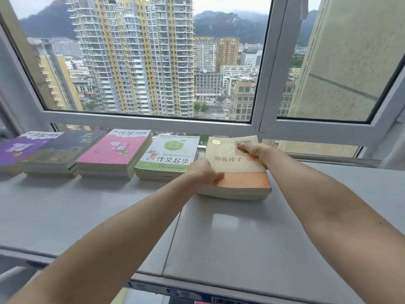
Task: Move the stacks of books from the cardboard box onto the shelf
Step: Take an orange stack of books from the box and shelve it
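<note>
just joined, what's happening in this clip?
A person is setting a tan book stack on the grey shelf under the window. The left hand grips its near left corner, and the right hand rests on the cover near the far edge. Four stacks already lie in a row to its left: green, pink, dark and purple. The box is out of view.

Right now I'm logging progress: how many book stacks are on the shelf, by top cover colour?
Purple stack: 1
Dark stack: 1
Pink stack: 1
Green-and-white stack: 1
Beige-and-orange stack, held by left hand and right hand: 1
Total: 5
</note>
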`<state>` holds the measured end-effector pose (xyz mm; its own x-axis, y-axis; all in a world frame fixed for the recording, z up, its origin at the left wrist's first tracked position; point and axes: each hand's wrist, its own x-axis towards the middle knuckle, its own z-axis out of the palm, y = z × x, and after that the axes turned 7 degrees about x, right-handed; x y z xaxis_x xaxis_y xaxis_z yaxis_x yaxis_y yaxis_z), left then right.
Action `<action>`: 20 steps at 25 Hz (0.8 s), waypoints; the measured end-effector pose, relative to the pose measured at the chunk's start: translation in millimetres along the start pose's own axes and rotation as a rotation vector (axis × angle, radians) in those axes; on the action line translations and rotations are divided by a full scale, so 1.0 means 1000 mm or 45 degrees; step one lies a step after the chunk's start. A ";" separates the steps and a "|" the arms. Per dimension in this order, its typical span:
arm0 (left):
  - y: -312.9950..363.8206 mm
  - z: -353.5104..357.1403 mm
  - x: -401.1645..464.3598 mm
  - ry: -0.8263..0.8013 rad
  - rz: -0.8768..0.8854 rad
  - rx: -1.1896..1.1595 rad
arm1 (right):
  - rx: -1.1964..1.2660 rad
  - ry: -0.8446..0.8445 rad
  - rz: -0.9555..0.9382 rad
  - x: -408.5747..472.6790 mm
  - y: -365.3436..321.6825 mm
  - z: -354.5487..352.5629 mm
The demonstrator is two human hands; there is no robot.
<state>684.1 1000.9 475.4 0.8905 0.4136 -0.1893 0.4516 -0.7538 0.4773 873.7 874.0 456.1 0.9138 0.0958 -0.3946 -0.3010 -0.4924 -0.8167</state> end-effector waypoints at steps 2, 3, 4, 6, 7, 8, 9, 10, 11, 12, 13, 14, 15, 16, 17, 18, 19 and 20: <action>0.001 0.004 0.004 0.072 0.018 0.010 | -0.045 -0.004 0.007 0.008 0.000 0.002; 0.001 0.007 0.006 0.099 0.015 0.022 | -0.054 -0.003 0.012 0.010 0.000 0.002; 0.002 0.010 0.008 0.120 0.010 0.045 | -0.063 0.005 0.012 0.013 0.001 0.002; 0.004 0.015 0.010 0.150 0.011 0.113 | -0.127 0.046 -0.001 0.013 -0.002 0.004; 0.005 0.016 0.011 0.159 0.012 0.144 | -0.192 0.087 -0.016 0.012 -0.004 0.004; 0.006 0.015 0.011 0.169 0.012 0.181 | -0.263 0.147 -0.034 0.010 -0.006 0.005; 0.007 0.014 0.011 0.182 0.016 0.230 | -0.327 0.214 -0.046 0.007 -0.008 0.006; 0.009 0.012 0.011 0.192 0.028 0.290 | -0.388 0.279 -0.064 0.003 -0.010 0.007; 0.010 0.010 0.012 0.195 0.046 0.348 | -0.453 0.333 -0.089 0.000 -0.010 0.008; 0.012 0.008 0.012 0.185 0.064 0.393 | -0.507 0.367 -0.118 -0.003 -0.009 0.008; 0.013 0.005 0.012 0.170 0.080 0.427 | -0.529 0.382 -0.148 -0.005 -0.009 0.007; 0.014 0.002 0.012 0.151 0.091 0.463 | -0.524 0.386 -0.172 -0.007 -0.008 0.005; 0.015 -0.001 0.012 0.136 0.102 0.506 | -0.509 0.384 -0.193 -0.010 -0.006 0.001; 0.017 -0.004 0.012 0.137 0.119 0.553 | -0.498 0.381 -0.222 -0.012 -0.004 -0.004; 0.021 -0.006 0.012 0.156 0.151 0.600 | -0.494 0.383 -0.251 -0.016 -0.002 -0.011; 0.026 -0.008 0.012 0.190 0.187 0.642 | -0.506 0.393 -0.275 -0.022 0.000 -0.020; 0.031 -0.010 0.012 0.217 0.222 0.681 | -0.519 0.415 -0.290 -0.028 0.002 -0.030; 0.038 -0.013 0.012 0.228 0.258 0.709 | -0.529 0.445 -0.297 -0.036 0.005 -0.041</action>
<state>711.1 983.5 502.7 0.9604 0.2772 0.0281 0.2782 -0.9597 -0.0402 850.7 832.1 483.5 0.9999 -0.0138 -0.0050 -0.0140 -0.7970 -0.6038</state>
